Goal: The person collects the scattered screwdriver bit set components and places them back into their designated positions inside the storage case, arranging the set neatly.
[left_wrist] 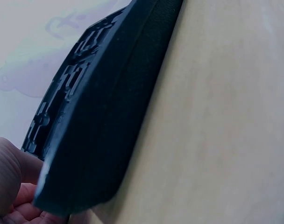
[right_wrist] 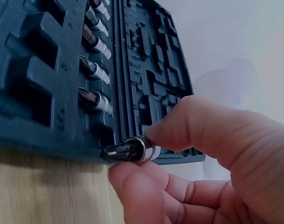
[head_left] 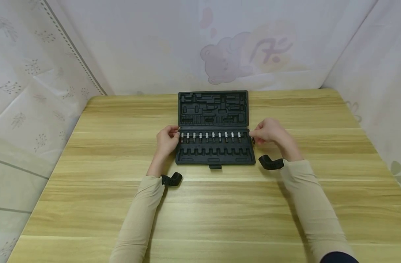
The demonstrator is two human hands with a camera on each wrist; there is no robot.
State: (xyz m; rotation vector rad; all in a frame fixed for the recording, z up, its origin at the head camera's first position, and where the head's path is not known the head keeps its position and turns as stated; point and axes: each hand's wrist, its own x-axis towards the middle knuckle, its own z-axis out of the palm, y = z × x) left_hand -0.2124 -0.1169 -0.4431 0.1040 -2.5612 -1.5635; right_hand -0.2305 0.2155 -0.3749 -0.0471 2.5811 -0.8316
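Note:
An open black plastic socket case (head_left: 193,162) lies on the wooden table, its lid leaning back. A row of silver bit sockets (head_left: 213,135) with dark tips fills the upper slots of its tray. At the case's left edge, my left hand (head_left: 166,140) grips the side, thumb against the rim and fingers curled by the corner in the left wrist view. Between thumb and fingers, my right hand (head_left: 270,131) pinches a bit socket (right_wrist: 144,150) just beyond the case's right edge. Its cross-shaped tip points toward the case, close to an unfilled end slot (right_wrist: 101,134).
A latch (head_left: 215,166) juts from the case's front edge. Bare wooden tabletop (head_left: 213,215) stretches in front of it and to both sides. Behind the table hangs a pale curtain (head_left: 147,47) with a bear print. Black wrist mounts (head_left: 271,163) sit at both sleeves.

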